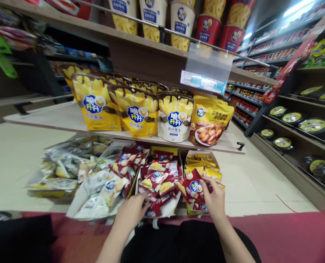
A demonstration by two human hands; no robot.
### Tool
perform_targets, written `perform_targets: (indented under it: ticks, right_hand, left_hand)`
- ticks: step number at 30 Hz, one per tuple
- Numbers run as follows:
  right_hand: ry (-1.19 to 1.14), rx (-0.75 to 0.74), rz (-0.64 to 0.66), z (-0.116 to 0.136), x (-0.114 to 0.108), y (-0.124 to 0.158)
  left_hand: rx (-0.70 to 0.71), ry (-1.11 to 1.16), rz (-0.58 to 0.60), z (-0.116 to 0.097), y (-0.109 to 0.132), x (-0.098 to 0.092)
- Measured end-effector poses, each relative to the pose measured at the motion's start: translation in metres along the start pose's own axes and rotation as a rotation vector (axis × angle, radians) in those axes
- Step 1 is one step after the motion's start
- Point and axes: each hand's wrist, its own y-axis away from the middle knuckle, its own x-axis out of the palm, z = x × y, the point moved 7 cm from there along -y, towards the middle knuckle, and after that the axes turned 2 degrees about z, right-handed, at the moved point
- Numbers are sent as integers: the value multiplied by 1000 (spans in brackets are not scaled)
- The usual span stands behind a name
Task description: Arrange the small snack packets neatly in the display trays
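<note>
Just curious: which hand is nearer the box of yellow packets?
Right. The right hand, holding a red packet, is over the front of the box of yellow packets; the left hand is further left, at the middle box.

The shelf board (42,118) overhangs the far ends of the packet boxes (165,150) on the floor (255,179), so the left hand (132,210) and the right hand (214,199), gripping a red packet (192,187), have clear room only over the near ends. Standing bags (140,113) crowd the board's front, leaving bare board at its left end; open floor lies right of the boxes.
</note>
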Motion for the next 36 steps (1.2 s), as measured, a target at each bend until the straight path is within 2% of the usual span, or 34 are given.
perform_targets:
  ticks: [2, 3, 6, 8, 9, 11, 14, 16, 18, 21, 23, 25, 27, 28, 29, 32, 34, 36]
  right_hand:
    - [69, -81, 11, 4, 8, 3]
    - [82, -96, 24, 4, 11, 4]
    - [86, -81, 61, 4, 14, 5]
    - [73, -57, 106, 4, 18, 5]
    - [49, -40, 140, 4, 22, 7]
    - [-50, 19, 221, 3, 35, 12]
    - [-259, 149, 331, 0, 58, 25]
    - [-345, 211, 361, -2, 69, 32]
    - [-386, 256, 380, -3, 76, 38]
    - [-415, 293, 396, -4, 82, 44]
    - [-388, 269, 317, -4, 80, 46]
    - [-345, 242, 216, -6, 78, 51]
    - [-332, 245, 190, -8, 81, 57]
    - [-337, 244, 202, -8, 83, 59]
    - [-343, 234, 226, -7, 86, 61]
    - [-344, 189, 372, 0, 98, 66]
    - [-336, 192, 476, 4, 107, 71]
    - [-333, 206, 514, 5, 113, 75]
  left_hand:
    - [16, 52, -2, 2, -2, 5]
    - [44, 128, -62, 1, -2, 1]
    - [147, 487, -357, -6, 2, -25]
    - [161, 751, -454, -12, 7, -34]
    - [160, 863, -431, -19, 8, -32]
    - [171, 1011, -276, -39, 8, -21]
    - [190, 1074, -56, -67, 10, 1]
    - [172, 1065, -10, -73, 10, 12]
    - [135, 1056, -25, -71, 8, 19]
    - [11, 1043, -200, -50, 6, 20]
    - [-113, 1020, -406, -28, 10, 15]
    - [-232, 1011, -667, -5, 18, 7]
    - [-289, 1004, -903, 15, 27, 0]
    - [-277, 1000, -952, 21, 27, -3]
    - [-242, 996, -949, 24, 25, -4]
    - [-129, 964, -842, 22, 14, 0]
    - [-95, 928, -869, 17, 15, 3]
    - [-38, 888, -903, 6, 19, 7]
